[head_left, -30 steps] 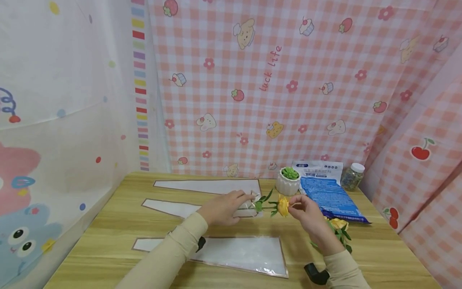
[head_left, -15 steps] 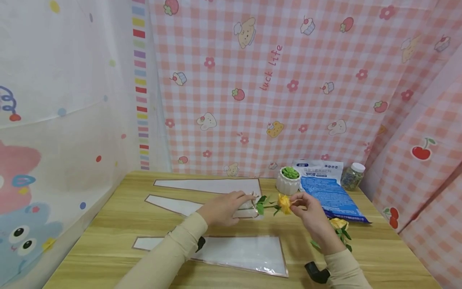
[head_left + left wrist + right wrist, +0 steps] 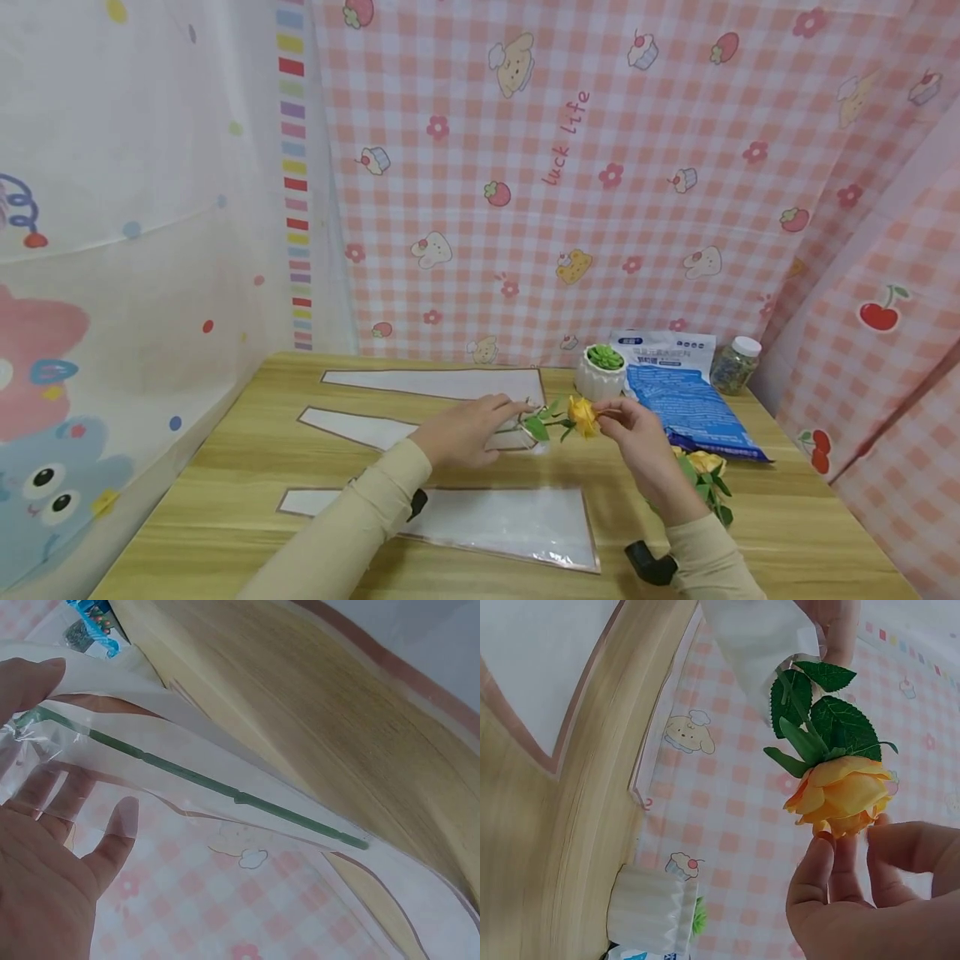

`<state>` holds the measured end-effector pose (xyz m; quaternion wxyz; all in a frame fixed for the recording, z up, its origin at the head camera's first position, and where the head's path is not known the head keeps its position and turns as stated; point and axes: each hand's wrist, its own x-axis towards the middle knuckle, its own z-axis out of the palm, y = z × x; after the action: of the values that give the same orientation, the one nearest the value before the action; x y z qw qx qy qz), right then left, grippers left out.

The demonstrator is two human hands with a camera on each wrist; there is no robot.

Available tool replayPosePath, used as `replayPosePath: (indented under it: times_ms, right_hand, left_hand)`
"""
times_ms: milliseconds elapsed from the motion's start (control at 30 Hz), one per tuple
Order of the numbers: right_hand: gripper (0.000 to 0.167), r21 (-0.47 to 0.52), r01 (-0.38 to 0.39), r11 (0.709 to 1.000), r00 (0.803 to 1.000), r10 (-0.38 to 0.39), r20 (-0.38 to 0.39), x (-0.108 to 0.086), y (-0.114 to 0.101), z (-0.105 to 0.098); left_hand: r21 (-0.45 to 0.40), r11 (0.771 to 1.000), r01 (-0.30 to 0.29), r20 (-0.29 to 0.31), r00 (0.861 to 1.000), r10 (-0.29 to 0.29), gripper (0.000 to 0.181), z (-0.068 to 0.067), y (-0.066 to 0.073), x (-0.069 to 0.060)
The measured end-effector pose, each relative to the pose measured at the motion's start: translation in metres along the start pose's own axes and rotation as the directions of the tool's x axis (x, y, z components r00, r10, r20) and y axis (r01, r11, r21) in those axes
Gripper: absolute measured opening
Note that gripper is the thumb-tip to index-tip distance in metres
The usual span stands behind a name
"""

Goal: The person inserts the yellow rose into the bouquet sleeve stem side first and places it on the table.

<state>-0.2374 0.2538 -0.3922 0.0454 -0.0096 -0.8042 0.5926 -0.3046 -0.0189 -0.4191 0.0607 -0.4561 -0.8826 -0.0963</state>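
My left hand holds the mouth of a tapered white flower sleeve with a brown border. In the left wrist view, the green stem of an artificial rose lies along inside the sleeve, its lower end partway down. The yellow bloom and green leaves stick out of the mouth. My right hand pinches the underside petals of the bloom with its fingertips, as the right wrist view shows; the leaves sit just at the sleeve's mouth.
Two more sleeves lie flat, one behind and one in front. At the back right stand a potted succulent, a blue and white bag and a lidded jar. Another yellow rose lies beside my right wrist.
The rose has shifted a little leftward, its leaves closer to the sleeve's mouth. My right hand has moved with it. The left hand has stayed nearly in place.
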Motion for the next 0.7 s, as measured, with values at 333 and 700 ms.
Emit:
replayPosePath:
  times_ms: [333,700]
  right_hand:
    - [0.019,0.021,0.033,0.999,0.999,-0.033,0.030,0.002,0.007,0.003]
    - [0.020,0.051,0.063,0.997,0.998,-0.063,0.006,0.004,0.012,0.006]
  left_hand:
    - [-0.055,0.998,-0.013,-0.007,1.000,0.012,0.081,-0.003,0.000,0.000]
    - [-0.094,0.996,0.008,-0.002,1.000,-0.008,0.081,-0.004,0.001,0.000]
